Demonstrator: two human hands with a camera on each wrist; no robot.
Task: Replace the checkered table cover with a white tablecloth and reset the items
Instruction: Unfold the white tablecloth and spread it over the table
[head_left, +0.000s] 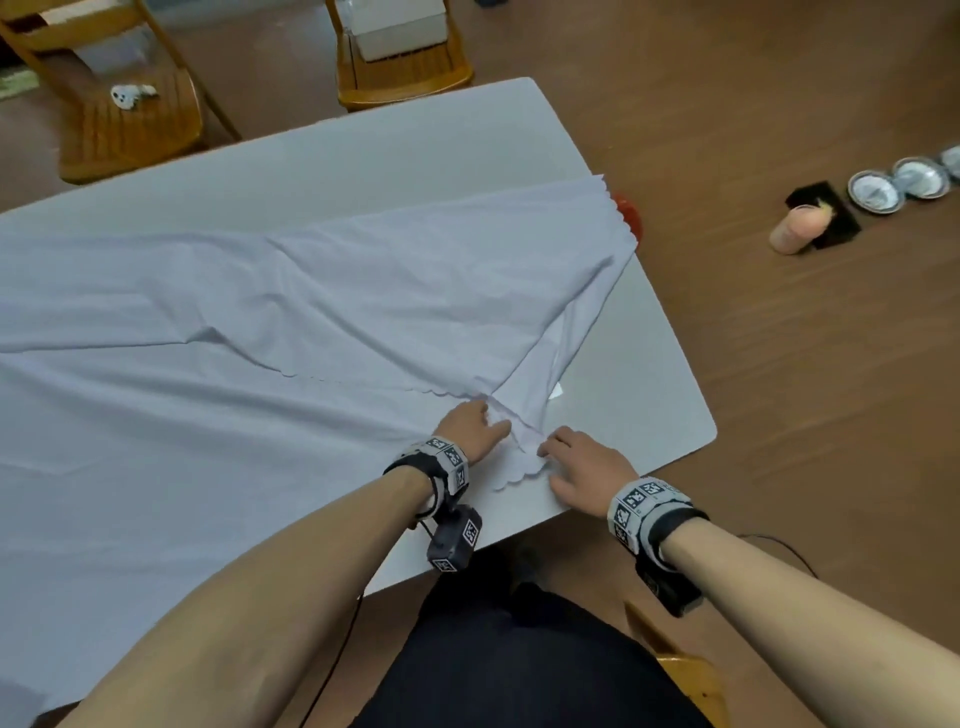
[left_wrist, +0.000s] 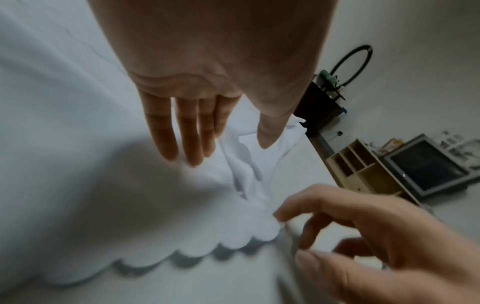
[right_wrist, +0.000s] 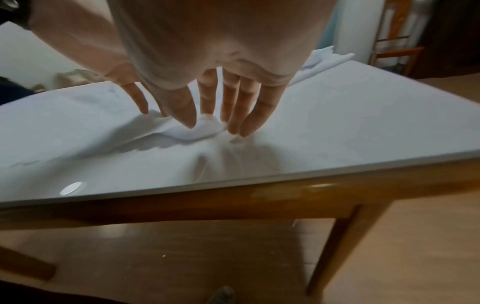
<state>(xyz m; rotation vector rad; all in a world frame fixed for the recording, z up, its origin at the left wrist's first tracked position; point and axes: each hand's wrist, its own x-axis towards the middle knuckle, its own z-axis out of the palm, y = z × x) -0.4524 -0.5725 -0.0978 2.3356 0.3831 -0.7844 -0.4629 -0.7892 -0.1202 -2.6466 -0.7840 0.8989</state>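
A white tablecloth (head_left: 311, 312) with a scalloped hem lies partly spread over the white table (head_left: 649, 389), creased, with one part folded back diagonally. Its scalloped corner (head_left: 519, 467) sits near the table's front right. My left hand (head_left: 493, 421) rests on that corner with straight fingers; in the left wrist view the left hand (left_wrist: 228, 152) touches the cloth (left_wrist: 103, 185) with its fingertips. My right hand (head_left: 553, 457) lies just to the right, fingers spread. In the right wrist view the right hand (right_wrist: 213, 127) has its fingertips around a small raised fold of cloth (right_wrist: 205, 129). No checkered cover is in view.
Two wooden chairs (head_left: 130, 119) (head_left: 400, 67) stand beyond the table, one bearing a white box. On the floor to the right lie metal bowls (head_left: 878, 192) and a peach cylinder (head_left: 797, 228) on a black mat. A red object (head_left: 628, 213) peeks from behind the cloth's right edge.
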